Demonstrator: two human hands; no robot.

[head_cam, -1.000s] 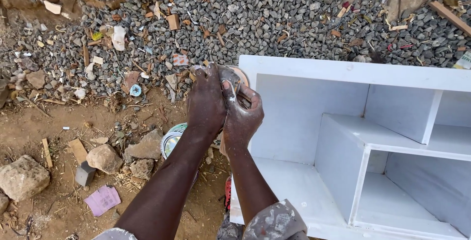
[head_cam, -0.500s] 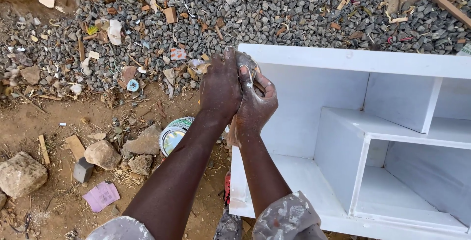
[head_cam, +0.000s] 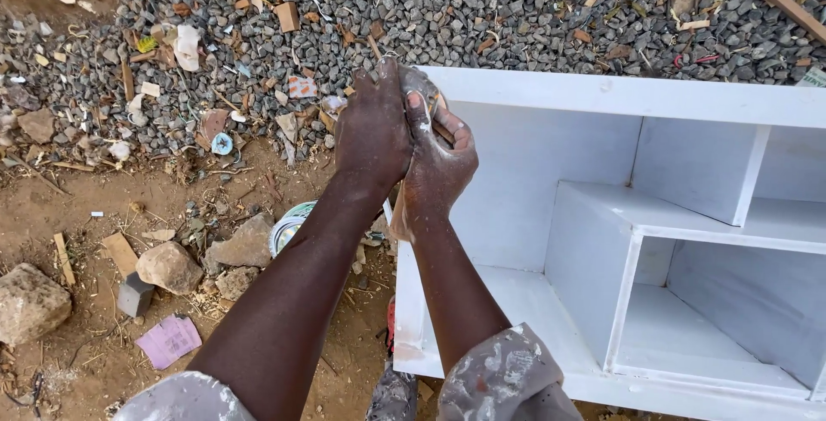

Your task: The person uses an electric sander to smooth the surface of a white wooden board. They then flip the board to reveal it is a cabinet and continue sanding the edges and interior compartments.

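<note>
Left hand: the left hand (head_cam: 372, 133) was closed from the left over a small greyish wad (head_cam: 422, 86), held just above the top left corner of the white cabinet (head_cam: 602, 98).
Right hand: the right hand (head_cam: 437, 159) was pressed against the left, fingers curled round the same wad; what the wad was could not be told.
Risk: squeezed that hard, the wad could have slipped out and fallen beside the cabinet into the gravel (head_cam: 482, 8), picking up grit.
Second risk: smeared hands near the cabinet could have marked its smooth painted panels.
Textures: cabinet flat, matt white, square compartments; gravel grey and sharp.
Beside the cabinet: a round tin (head_cam: 288, 225) on red dirt to its left, among rough stones (head_cam: 168, 266).
</note>
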